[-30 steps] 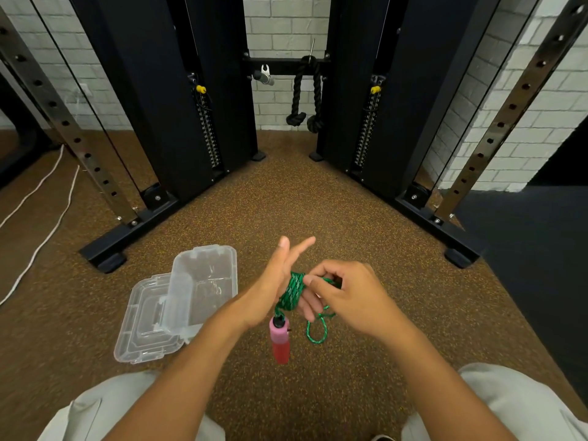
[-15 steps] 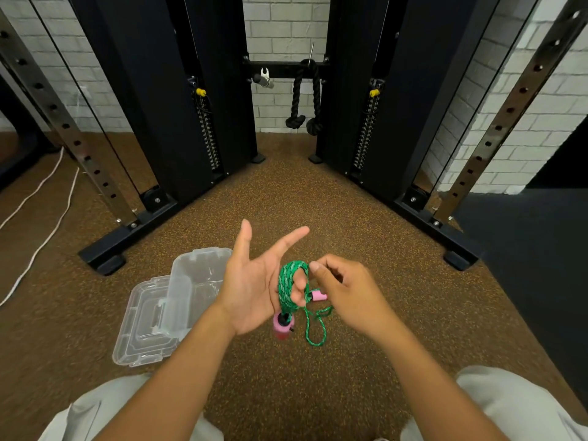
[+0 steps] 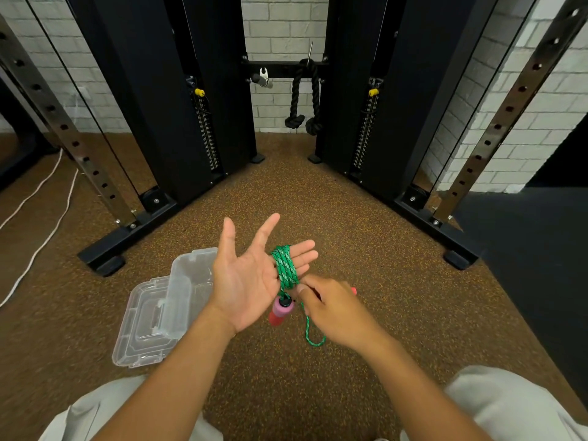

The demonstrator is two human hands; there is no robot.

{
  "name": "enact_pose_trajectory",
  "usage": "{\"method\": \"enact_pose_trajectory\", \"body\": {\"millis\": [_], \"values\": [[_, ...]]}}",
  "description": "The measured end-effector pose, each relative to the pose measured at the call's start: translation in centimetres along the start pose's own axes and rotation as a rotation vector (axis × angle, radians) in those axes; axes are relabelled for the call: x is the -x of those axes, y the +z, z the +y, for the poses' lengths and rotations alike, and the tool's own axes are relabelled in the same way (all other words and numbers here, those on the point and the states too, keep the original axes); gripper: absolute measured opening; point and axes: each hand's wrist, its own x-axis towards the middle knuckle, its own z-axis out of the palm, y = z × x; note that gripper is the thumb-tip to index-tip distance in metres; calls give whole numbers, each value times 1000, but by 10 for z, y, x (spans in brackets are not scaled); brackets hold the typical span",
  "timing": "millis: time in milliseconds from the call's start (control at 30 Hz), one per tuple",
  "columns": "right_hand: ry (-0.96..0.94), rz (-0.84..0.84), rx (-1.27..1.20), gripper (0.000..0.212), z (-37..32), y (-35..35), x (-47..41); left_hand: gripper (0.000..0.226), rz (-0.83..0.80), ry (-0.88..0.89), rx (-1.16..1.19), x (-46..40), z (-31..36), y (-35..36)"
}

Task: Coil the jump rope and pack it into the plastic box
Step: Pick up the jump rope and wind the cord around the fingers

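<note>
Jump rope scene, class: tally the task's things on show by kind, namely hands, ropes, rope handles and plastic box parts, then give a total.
Hands: 2 (left hand, right hand)
Green jump rope: 1
Handles: 2 (pink handle; red handle tip, mostly hidden)
Clear plastic box parts: 2 (box, lid)
Total: 7

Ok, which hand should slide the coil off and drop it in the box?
Probably the right hand. It already pinches the rope at the base of the coil and grips a handle. The left hand is the open spool, rope wound round three fingers. The box lies on the left.
</note>
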Motion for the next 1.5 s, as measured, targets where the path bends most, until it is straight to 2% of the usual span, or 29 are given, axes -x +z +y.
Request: {"method": "enact_pose_trajectory", "body": {"millis": [233,367,500,633,733,833,967,1133,1400,1500], "values": [[-54,-93,25,33,-4,3,5,81,47,116,-141,-6,-2,-6],[-93,-143,39,36,-11,8,10,80,91,157,-144,-7,-2,-7],[-135,-97,16,41,-18,6,12,80,155,176,-144,-8,2,-9],[-172,1,16,35,-24,-8,12,78,133,171,-493,-12,-5,-12],[-183,28,-19,24,-24,-15,12,79,42,60,-711,-12,-16,-13],[-158,35,-1,24,-15,-26,8,77,-15,-29,-886,-9,-25,-14],[-103,98,-23,19,3,-45,4,80,-112,-157,-797,-4,-24,-3],[-82,99,-72,17,9,-49,3,84,-219,-232,-758,1,-21,-2],[-43,128,-87,22,11,-42,0,89,-210,-206,-517,2,-16,3],[-10,141,-104,31,13,-36,-3,92,-210,-163,-399,0,-16,1]]}}
